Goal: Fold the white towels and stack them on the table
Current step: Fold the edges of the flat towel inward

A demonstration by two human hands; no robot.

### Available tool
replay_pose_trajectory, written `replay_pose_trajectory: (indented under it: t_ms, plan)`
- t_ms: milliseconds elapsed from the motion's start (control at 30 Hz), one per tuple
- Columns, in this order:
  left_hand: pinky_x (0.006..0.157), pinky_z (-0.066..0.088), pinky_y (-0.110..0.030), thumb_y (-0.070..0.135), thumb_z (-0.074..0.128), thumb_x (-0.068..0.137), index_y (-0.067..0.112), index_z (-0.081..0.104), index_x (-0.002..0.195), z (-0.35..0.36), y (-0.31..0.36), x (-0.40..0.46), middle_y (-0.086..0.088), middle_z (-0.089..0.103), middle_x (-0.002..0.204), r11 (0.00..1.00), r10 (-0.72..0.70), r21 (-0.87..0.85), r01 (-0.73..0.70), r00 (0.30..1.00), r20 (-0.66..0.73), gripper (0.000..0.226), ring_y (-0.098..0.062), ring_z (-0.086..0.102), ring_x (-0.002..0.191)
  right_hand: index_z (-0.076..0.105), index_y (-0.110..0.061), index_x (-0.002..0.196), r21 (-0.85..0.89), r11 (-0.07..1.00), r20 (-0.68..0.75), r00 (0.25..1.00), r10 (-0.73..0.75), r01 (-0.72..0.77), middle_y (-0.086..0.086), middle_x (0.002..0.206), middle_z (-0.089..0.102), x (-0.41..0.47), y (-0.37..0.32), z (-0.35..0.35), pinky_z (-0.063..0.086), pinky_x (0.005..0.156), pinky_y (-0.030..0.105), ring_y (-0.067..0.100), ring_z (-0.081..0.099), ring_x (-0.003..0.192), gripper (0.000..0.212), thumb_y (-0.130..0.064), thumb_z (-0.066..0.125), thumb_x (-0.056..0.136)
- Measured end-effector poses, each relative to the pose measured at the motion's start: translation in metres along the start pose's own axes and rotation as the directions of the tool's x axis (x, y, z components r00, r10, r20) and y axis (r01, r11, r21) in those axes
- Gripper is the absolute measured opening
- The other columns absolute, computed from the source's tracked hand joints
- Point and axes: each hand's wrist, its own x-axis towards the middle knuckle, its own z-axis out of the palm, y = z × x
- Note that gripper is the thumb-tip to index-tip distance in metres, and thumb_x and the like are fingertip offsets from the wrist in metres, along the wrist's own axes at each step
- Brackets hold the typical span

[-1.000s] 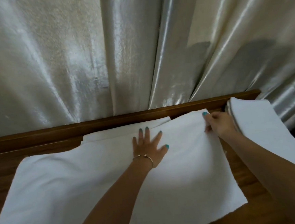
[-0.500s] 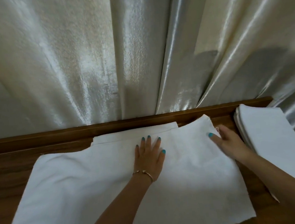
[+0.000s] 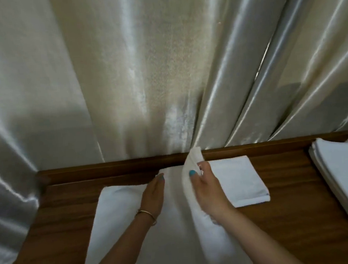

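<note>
Item: white towel (image 3: 117, 216), spread on the wooden bench (image 3: 292, 216). Left hand (image 3: 152, 198) lies flat, anchoring the fold line. Right hand (image 3: 207, 192) pinches the lifted edge, likely carrying it across. Folded towel (image 3: 240, 180) behind; stack (image 3: 345, 180) to the right.

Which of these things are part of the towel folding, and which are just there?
Part of the job:
- towel being folded, pressed by the left hand, its edge lifted by the right hand
- folded towel
- pile of towels
- wooden table

Just there:
- shiny curtain
- bracelet
</note>
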Motion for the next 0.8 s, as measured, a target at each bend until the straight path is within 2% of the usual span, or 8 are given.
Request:
replay_pose_trajectory:
  t_ms: [67,233,367,500,633,667,733,800]
  plan:
    - [0.101,0.029,-0.021,0.026,0.037,0.101,0.014,0.046,0.137,-0.036,-0.024,0.005,-0.006,0.046,0.143,0.991,-0.086,0.103,0.089,0.996,-0.039,0.039,-0.020,0.044,0.128,0.033,-0.035,0.123,-0.048,0.999,-0.010,1.000,0.021,-0.022,-0.010,0.097,0.057,-0.004,0.000,0.061,0.045,0.063,0.009,0.003,0.058,0.082,0.020,-0.032,0.036,0.104]
    - [0.106,0.039,-0.036,0.011,0.047,0.095,0.010,0.053,0.131,-0.106,-0.075,0.009,-0.012,0.050,0.140,0.957,-0.204,0.167,0.236,0.961,-0.188,0.037,-0.029,0.047,0.127,0.032,-0.023,0.132,-0.208,0.977,0.002,0.999,0.039,-0.038,0.002,0.107,0.061,0.000,0.014,0.177,0.052,0.086,0.031,0.013,0.060,0.090,0.029,-0.028,0.035,0.103]
    - [0.104,0.039,-0.038,0.007,0.056,0.089,0.006,0.053,0.130,-0.145,-0.103,0.018,-0.018,0.051,0.136,0.942,-0.153,0.261,0.212,0.961,-0.231,0.041,-0.033,0.045,0.126,0.037,-0.011,0.124,-0.387,0.921,-0.019,0.999,0.050,-0.053,0.007,0.092,0.054,0.011,0.022,0.227,0.046,0.072,0.034,0.020,0.054,0.081,0.025,-0.015,0.035,0.099]
    - [0.103,0.042,-0.040,0.008,0.059,0.088,0.006,0.052,0.130,-0.155,-0.116,0.027,-0.017,0.049,0.134,0.960,-0.157,0.208,0.188,0.975,-0.156,0.043,-0.033,0.048,0.122,0.045,-0.020,0.116,-0.319,0.933,-0.066,0.986,0.153,-0.167,0.010,0.112,0.060,0.019,0.027,0.255,0.048,0.092,0.041,0.025,0.059,0.101,0.029,-0.033,0.022,0.104]
    - [0.101,0.043,-0.037,0.014,0.057,0.091,0.006,0.054,0.127,-0.150,-0.119,0.035,-0.017,0.048,0.134,0.965,-0.151,0.182,0.188,0.968,-0.202,0.037,-0.032,0.051,0.118,0.043,-0.022,0.107,-0.424,0.900,-0.049,0.995,0.087,-0.099,0.009,0.108,0.058,0.021,0.035,0.271,0.050,0.092,0.045,0.028,0.060,0.095,0.017,-0.024,0.027,0.103]
    - [0.100,0.043,-0.036,0.015,0.054,0.093,0.005,0.056,0.125,-0.149,-0.118,0.037,-0.017,0.050,0.132,0.963,-0.143,0.193,0.186,0.966,-0.215,0.034,-0.032,0.051,0.117,0.042,-0.020,0.118,-0.476,0.876,-0.022,0.997,0.074,-0.076,0.014,0.124,0.054,0.021,0.038,0.275,0.051,0.093,0.043,0.029,0.061,0.100,0.019,-0.022,0.032,0.103]
    - [0.101,0.041,-0.037,0.016,0.048,0.095,0.005,0.059,0.121,-0.149,-0.116,0.042,-0.016,0.056,0.128,0.956,-0.105,0.247,0.157,0.972,-0.209,0.030,-0.031,0.050,0.117,0.032,-0.014,0.138,-0.547,0.836,0.006,0.998,0.060,-0.047,0.017,0.157,0.022,0.021,0.044,0.281,0.052,0.091,0.034,0.029,0.062,0.110,0.039,-0.021,0.042,0.101]
    - [0.102,0.039,-0.039,0.025,0.046,0.096,0.009,0.062,0.117,-0.149,-0.114,0.048,-0.013,0.059,0.125,0.952,-0.099,0.266,0.153,0.973,-0.207,0.031,-0.030,0.048,0.116,0.027,-0.011,0.143,-0.564,0.825,0.034,0.998,0.058,-0.028,0.013,0.162,-0.001,0.018,0.045,0.285,0.051,0.084,0.031,0.027,0.061,0.111,0.051,-0.027,0.048,0.099]
